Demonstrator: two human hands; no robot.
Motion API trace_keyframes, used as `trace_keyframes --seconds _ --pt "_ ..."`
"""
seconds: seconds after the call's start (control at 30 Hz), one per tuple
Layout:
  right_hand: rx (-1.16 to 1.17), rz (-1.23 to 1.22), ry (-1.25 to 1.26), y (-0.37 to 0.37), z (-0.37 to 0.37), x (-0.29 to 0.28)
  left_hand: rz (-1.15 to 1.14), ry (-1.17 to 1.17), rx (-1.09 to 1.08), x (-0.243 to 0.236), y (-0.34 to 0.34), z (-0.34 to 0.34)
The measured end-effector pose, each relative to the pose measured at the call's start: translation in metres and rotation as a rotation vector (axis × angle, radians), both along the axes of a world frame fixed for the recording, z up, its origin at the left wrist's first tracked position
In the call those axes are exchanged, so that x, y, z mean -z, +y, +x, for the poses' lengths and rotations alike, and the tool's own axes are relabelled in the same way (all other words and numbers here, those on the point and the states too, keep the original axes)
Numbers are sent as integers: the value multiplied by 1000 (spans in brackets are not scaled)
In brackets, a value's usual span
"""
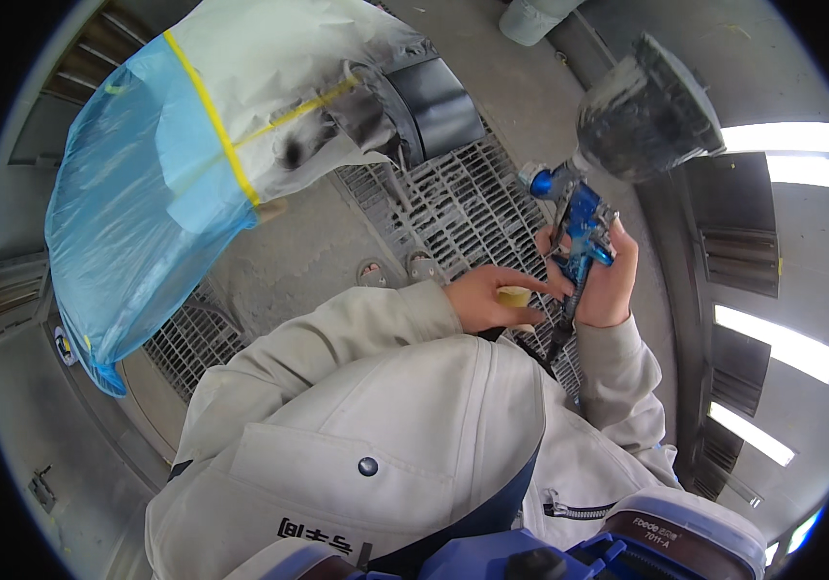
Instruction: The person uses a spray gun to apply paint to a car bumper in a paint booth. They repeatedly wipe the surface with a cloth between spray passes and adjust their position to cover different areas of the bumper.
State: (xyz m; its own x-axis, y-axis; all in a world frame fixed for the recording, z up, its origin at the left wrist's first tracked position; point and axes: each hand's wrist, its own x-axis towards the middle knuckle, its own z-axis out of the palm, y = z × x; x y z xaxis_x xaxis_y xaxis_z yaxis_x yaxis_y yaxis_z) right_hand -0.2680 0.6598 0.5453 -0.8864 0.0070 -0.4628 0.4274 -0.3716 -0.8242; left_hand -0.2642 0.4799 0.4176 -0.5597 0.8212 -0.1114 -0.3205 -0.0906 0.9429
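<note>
My right hand (614, 275) is wrapped round the handle of a blue spray gun (584, 215), held right of the middle. A large, dark, paint-smeared cup (648, 111) is fixed on top of the gun, and a hose (561, 338) runs down from its handle. Close by on the left, my left hand (492, 300) reaches across, thumb and fingers curved round a small pale yellow round thing (513, 297). Its fingertips come close to the gun's handle; whether they touch it I cannot tell. What the yellow thing is does not show clearly.
At the upper left stands a large form wrapped in blue film (134, 213) and white sheeting with yellow tape (207, 106). A glossy dark panel (434, 106) is exposed at its end. Floor grating (443, 208) lies below. Bright lamps (777, 343) line the right wall.
</note>
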Motion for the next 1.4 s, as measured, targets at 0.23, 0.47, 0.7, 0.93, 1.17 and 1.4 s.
trace_keyframes --seconds 0.23,0.47,0.7,0.93,1.17,1.4 --pt "-9 7 20 -12 6 -7 198 -531 47 -1 13 28" --pt "98 -12 28 -10 37 2 194 -418 144 5 16 32" --pt "77 -16 84 1 43 -1 82 -424 96 -6 27 41" --pt "43 -19 104 35 54 -5 97 -501 -44 -4 60 68" --pt "-13 20 115 58 67 2 85 -459 -114 0 84 91" --pt "-53 98 209 69 62 4 154 -323 -144 12 101 98"
